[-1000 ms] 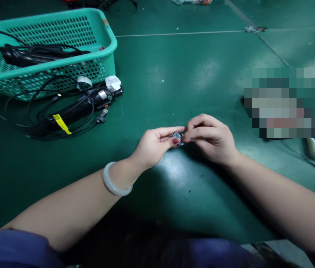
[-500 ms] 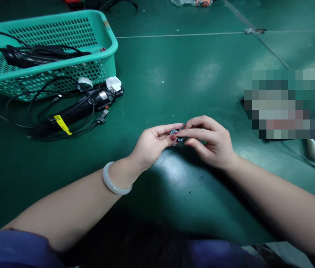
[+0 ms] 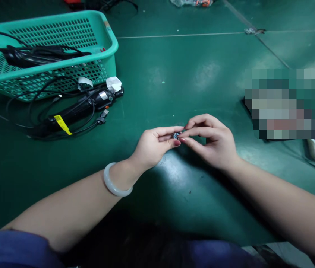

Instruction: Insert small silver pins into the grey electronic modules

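Two hands meet over the green bench (image 3: pixel 174 82): my left hand (image 3: pixel 153 146) and right hand (image 3: pixel 214 143) both pinch one small dark part (image 3: pixel 176 136) between fingertips, just above the surface. Well off to my left sits a teal basket (image 3: pixel 62 41) with cables.

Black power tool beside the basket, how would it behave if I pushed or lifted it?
The black power tool looks round-bodied, so it could roll when pushed. Loose cables loop around it, so they would probably flop, drag and snag.
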Available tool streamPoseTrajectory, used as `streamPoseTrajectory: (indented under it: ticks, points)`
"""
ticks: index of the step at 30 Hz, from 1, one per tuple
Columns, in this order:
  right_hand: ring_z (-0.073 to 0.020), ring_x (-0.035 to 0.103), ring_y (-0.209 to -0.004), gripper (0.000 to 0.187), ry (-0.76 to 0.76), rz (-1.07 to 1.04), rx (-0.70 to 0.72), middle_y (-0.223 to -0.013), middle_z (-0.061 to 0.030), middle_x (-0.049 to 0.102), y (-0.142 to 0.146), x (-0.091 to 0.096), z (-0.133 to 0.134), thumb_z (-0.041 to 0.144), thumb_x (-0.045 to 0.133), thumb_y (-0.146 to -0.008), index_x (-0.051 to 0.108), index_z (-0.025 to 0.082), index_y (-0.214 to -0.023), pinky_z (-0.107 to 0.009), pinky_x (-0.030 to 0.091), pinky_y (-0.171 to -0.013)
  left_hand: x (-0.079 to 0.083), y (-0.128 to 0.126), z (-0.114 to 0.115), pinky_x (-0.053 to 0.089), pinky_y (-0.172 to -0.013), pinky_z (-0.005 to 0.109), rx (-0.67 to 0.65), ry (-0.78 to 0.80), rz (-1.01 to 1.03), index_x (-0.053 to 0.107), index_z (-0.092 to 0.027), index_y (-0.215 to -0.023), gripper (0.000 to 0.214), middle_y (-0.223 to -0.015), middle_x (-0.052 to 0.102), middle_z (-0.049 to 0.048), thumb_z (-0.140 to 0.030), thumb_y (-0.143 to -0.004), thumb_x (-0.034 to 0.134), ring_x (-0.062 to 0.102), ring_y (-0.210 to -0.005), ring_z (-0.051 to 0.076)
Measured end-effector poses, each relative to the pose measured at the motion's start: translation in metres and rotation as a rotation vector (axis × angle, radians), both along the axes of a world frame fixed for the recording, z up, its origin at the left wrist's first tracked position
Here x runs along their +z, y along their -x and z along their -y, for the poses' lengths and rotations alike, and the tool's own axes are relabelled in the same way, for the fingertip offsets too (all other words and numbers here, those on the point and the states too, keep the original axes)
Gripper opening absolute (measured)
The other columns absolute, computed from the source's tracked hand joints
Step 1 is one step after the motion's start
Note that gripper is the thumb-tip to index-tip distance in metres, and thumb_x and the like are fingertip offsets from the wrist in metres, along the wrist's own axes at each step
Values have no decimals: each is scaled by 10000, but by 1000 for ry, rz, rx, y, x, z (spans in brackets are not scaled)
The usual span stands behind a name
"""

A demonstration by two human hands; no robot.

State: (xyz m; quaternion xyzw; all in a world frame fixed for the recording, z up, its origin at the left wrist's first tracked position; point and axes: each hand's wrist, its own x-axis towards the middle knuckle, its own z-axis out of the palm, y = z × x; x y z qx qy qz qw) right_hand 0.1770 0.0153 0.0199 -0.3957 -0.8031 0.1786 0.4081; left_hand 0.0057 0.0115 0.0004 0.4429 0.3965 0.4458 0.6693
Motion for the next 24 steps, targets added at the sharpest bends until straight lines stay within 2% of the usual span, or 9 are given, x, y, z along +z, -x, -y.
streamPoseTrajectory:
  ticks: [12,18,21,24]
  points:
    - [-176,618,-805,102,12,-14,-30,-860,-39,627,0,-1,0,220,642,-805,729,269,-787,-363,545,-715,-1,0,0,506,-932,385,21,24,-4,714,-163,-974,340,-961,738,72,-200,-641,773,684,-891,182]
    - [-177,622,-782,86,19,-16,-44,-832,-36,640,3,-1,1,247,655,-797,726,265,-753,-362,546,-715,0,0,-1,496,-937,383,15,3,9,705,-157,-940,332,-972,729,72,-183,-619,785,674,-937,194]
    - [-177,631,-811,103,18,-41,-13,-871,-38,656,3,-1,2,235,637,-816,733,269,-797,-358,542,-738,-1,0,-2,493,-936,374,22,4,28,697,-157,-937,325,-984,722,72,-190,-626,783,670,-941,189]
    - [-188,630,-880,156,-17,-53,-59,-947,-47,659,0,-1,2,227,593,-851,733,282,-892,-370,530,-790,-3,1,-5,492,-933,347,102,7,83,685,-162,-959,319,-975,713,65,-218,-655,766,665,-940,172]
